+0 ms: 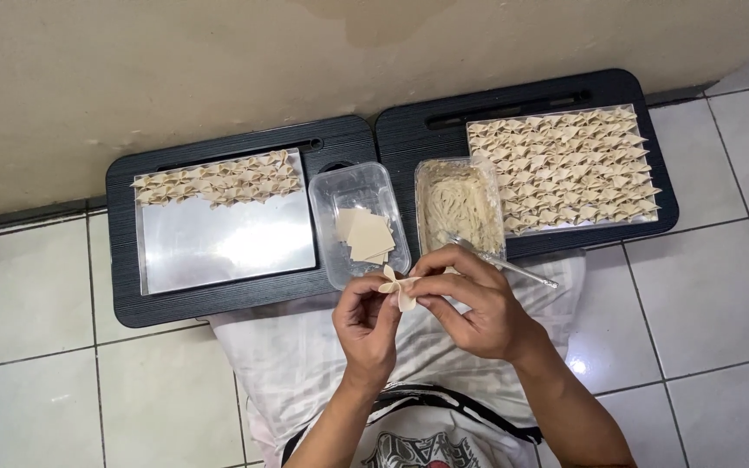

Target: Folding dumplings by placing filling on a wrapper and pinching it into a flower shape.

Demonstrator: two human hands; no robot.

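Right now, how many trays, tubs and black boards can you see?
Metal trays: 2, left tray and right tray
Clear tubs: 2, wrapper tub and filling tub
Black boards: 2, left board and right board
Total: 6

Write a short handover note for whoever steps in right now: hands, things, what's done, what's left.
Left hand and right hand pinch one dumpling wrapper between them, mid-fold.
Clear tub holds a few flat wrappers; filling tub has a spoon in it.
Done: right tray is covered with folded pieces.
Left: left tray has only rows along its top edge.
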